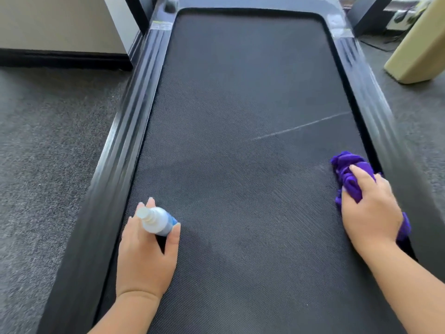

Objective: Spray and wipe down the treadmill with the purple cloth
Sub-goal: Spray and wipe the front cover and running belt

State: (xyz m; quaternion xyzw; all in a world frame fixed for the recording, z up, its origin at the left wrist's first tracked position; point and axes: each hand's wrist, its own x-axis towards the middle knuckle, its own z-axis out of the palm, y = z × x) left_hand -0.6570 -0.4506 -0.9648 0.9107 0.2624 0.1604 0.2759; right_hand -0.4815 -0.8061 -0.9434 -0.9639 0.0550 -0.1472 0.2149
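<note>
head view: the right hand [370, 208] presses the bunched purple cloth [349, 174] on the black textured treadmill belt [240, 116], fingers curled over it, just beside the glossy right side rail [375, 97]. the left hand [147, 249] grips a small white spray bottle with a blue label [157, 220]. the cloth could snag in the belt-rail gap. a pale streak [301, 126] lies beyond the right hand; a beige block [419, 54] stands on grey carpet [48, 165].

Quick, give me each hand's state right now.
Left hand: closed around the spray bottle, held over the treadmill belt.
Right hand: gripping the bunched purple cloth against the belt's right edge.
</note>
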